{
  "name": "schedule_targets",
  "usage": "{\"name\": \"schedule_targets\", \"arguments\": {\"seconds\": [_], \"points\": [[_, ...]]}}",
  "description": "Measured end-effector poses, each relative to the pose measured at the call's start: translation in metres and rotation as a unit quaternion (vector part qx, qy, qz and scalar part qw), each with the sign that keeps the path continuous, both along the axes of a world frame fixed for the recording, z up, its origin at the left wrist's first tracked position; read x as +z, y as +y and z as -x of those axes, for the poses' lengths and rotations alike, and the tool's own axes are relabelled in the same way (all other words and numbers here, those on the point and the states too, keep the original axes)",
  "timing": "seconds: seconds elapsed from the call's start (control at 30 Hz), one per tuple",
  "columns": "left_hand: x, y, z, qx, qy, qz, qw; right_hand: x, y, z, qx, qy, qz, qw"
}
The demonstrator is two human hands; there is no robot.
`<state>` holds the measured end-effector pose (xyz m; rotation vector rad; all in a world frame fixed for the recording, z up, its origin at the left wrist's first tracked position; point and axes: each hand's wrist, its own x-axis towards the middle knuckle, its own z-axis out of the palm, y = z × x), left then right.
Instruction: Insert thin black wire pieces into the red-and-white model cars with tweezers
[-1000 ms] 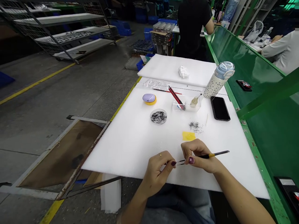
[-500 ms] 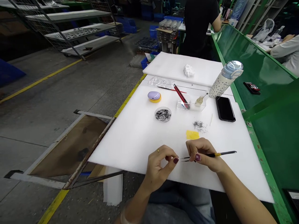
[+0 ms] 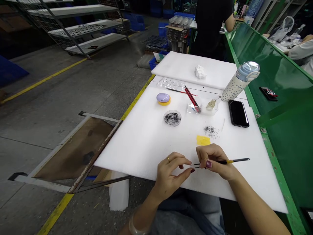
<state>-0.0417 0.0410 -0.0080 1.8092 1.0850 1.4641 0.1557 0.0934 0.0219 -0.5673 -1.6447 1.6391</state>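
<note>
White foam sheeting (image 3: 146,143) covers the bench, and at its near edge the two hands are brought close together. Black tweezers (image 3: 220,162) with a yellow band are pinched between thumb and fingers of the right hand (image 3: 215,161), the tips pointing toward nine o'clock and the tail toward three o'clock. The left hand (image 3: 171,174) is held just beside the tips, its thumb and forefinger drawn nearly together; whether anything is gripped between them cannot be told. Just beyond the right hand, at twelve o'clock, a yellow patch (image 3: 203,140) is seen, with a loose scatter of black fibres (image 3: 210,131) behind it. Farther off, at eleven o'clock, a round dish of black fibres (image 3: 172,118) is set, then a clear tray (image 3: 202,109) and a black phone (image 3: 238,113). Farthest stands a spotted bottle (image 3: 238,83).
</note>
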Motion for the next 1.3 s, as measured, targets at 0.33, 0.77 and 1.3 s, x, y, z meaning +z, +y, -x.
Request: {"name": "schedule_targets", "arguments": {"seconds": [0.33,0.77,1.3], "points": [[-0.0013,0.0002,0.0009,0.004,-0.001,-0.014,1.0,0.0023,0.0004,-0.0005,-0.006,-0.001,0.003,1.0],[-0.0013,0.0008,0.0004,0.006,-0.002,-0.028,1.0,0.0013,0.0007,-0.0004,-0.007,0.013,0.0,1.0],[-0.0016,0.0003,-0.0009,0.007,0.005,-0.046,0.999,0.0018,0.0001,0.0005,-0.003,-0.002,0.008,1.0]]}}
